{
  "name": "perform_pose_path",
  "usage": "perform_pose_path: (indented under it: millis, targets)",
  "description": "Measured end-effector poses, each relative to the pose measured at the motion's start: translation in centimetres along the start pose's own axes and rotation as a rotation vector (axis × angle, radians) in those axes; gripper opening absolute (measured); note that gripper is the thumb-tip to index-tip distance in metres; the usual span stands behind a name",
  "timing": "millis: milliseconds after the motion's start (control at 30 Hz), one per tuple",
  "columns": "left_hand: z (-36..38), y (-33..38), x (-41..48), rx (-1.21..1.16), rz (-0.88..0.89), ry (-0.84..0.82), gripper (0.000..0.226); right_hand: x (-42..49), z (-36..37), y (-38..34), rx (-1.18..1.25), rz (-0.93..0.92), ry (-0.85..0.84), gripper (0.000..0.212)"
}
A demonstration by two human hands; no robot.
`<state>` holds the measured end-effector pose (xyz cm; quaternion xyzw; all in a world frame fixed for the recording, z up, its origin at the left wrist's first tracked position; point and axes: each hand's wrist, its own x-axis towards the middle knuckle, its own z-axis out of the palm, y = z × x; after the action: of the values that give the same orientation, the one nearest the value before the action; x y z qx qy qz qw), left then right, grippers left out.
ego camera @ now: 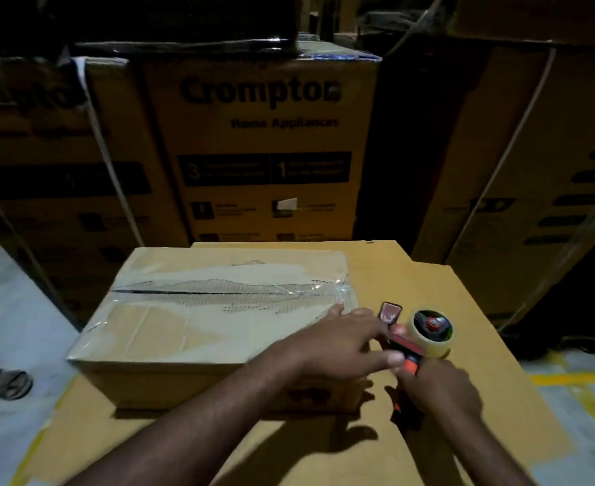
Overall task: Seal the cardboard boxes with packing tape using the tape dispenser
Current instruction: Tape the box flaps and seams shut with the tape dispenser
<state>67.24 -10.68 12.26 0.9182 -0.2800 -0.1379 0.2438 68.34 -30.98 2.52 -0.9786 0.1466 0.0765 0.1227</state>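
Both hands meet at the right end of the cardboard box (190, 320), which sits on a larger carton (464, 296). The left hand (338, 342) lies straight-fingered on the lid, and the right hand (439, 391) curls round the handle of the tape dispenser (418, 335) just beside it. The dispenser looks light and rigid, best held by that handle.

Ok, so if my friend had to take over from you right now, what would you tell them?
Left hand: fingers stretched out at the small box's right end, next to the dispenser. I cannot tell if it holds tape.
Right hand: grips the tape dispenser by its handle, just right of the box.
The small box sits flaps-down on a bigger cardboard box.
Done: some clear tape shines over the top seam.
Left: a dark gap still shows along the seam, so it probably needs a full strip.
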Motion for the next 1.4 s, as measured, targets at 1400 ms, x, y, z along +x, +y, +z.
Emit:
perform_pose_path:
  millis: [1400]
  targets:
    - [-2.1, -8.4, -5.2, 0.341, -0.390, 0.166, 0.074, 3.8, -3.4, -12.7, 0.451, -0.417, 0.355, 0.018]
